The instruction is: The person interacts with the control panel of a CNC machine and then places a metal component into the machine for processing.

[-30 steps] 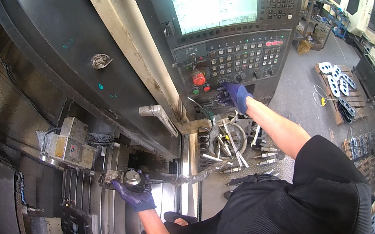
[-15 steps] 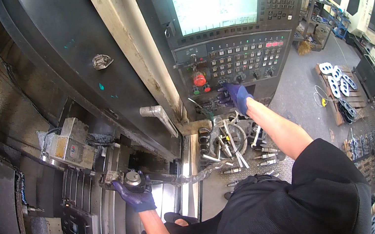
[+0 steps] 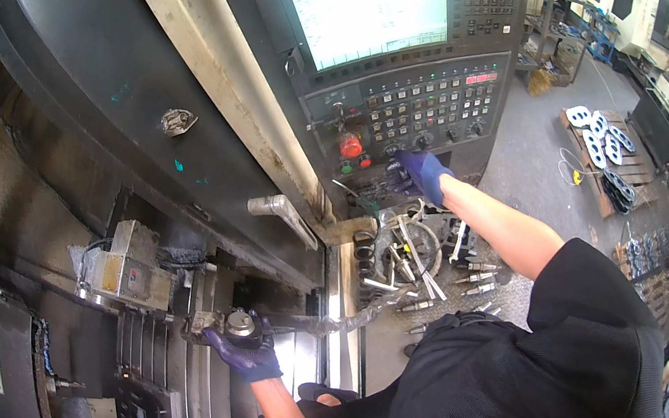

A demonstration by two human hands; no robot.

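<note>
My left hand (image 3: pixel 246 357), in a dark purple glove, is closed around a handwheel pendant (image 3: pixel 240 322) with a round silver dial on top. A grimy cable (image 3: pixel 332 324) runs right from beside the pendant. My right hand (image 3: pixel 421 172), gloved alike, reaches to the lower row of the machine's control panel (image 3: pixel 446 104). Its thumb and fingertips are closed at a rotary knob (image 3: pixel 392 150), which they partly cover. Left of these fingers sit a red emergency stop button (image 3: pixel 351 146) and a green button (image 3: pixel 347 169). Above them a screen (image 3: pixel 372 5) is lit.
A dark sliding door (image 3: pixel 161 141) with a metal handle (image 3: pixel 282 218) stands between my arms. Inside the machine at left is a metal block fixture (image 3: pixel 130 267). Tool holders (image 3: pixel 476 278) and wrenches (image 3: pixel 458 241) lie below the panel. A pallet (image 3: pixel 625 158) holds flat metal parts.
The view has shifted slightly, so the panel and door appear a little further left. Both hands keep nearly the same places, on the pendant and at the knob.
</note>
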